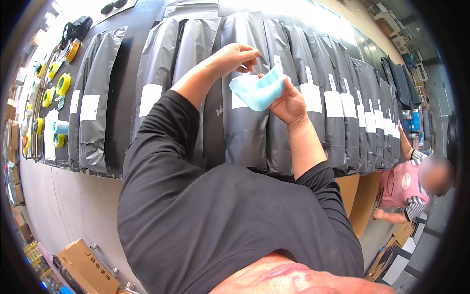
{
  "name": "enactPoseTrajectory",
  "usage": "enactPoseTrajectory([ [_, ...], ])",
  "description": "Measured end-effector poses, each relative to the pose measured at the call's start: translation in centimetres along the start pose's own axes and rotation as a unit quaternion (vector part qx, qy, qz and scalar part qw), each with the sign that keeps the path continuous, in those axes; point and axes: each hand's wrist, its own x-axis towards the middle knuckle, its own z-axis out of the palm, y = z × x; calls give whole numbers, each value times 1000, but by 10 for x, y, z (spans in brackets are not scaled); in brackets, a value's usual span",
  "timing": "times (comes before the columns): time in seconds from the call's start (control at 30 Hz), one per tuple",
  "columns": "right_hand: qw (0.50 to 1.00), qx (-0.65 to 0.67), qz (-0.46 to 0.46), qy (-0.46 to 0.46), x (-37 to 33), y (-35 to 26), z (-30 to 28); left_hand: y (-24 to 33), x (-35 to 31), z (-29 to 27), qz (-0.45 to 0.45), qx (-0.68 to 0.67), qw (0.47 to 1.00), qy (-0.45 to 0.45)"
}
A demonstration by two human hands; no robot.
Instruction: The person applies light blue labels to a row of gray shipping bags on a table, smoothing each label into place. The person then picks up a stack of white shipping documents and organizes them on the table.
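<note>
My right hand (290, 104) grips a curled light-blue strip (262, 92) that looks like label backing paper. The strip bends into a loop, its left end hanging free over a white label. Up and to the left of it, my left hand (240, 58) is closed with thumb and fingers drawn together; what they hold, if anything, I cannot make out. Both hands are above a black plastic-wrapped package (246, 132), one of a long row on the dark table. White labels, such as this one (311, 97) on a package to the right, mark the row.
Several yellow tape rolls (63, 84) and a light-blue roll (60, 127) lie at the table's left end. A black bag (78, 28) sits at the far left. A person in a pink apron (399, 183) stands at the right. Cardboard boxes (88, 267) stand on the floor.
</note>
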Motion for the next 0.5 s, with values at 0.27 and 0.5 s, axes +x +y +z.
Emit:
enactPoseTrajectory([
  [0.27,997,-38,16,-72,-28,10,19,62,-115,44,30,144,986,-80],
  [0.5,988,-76,48,-129,-56,43,43,46,-193,56,79,253,963,51],
])
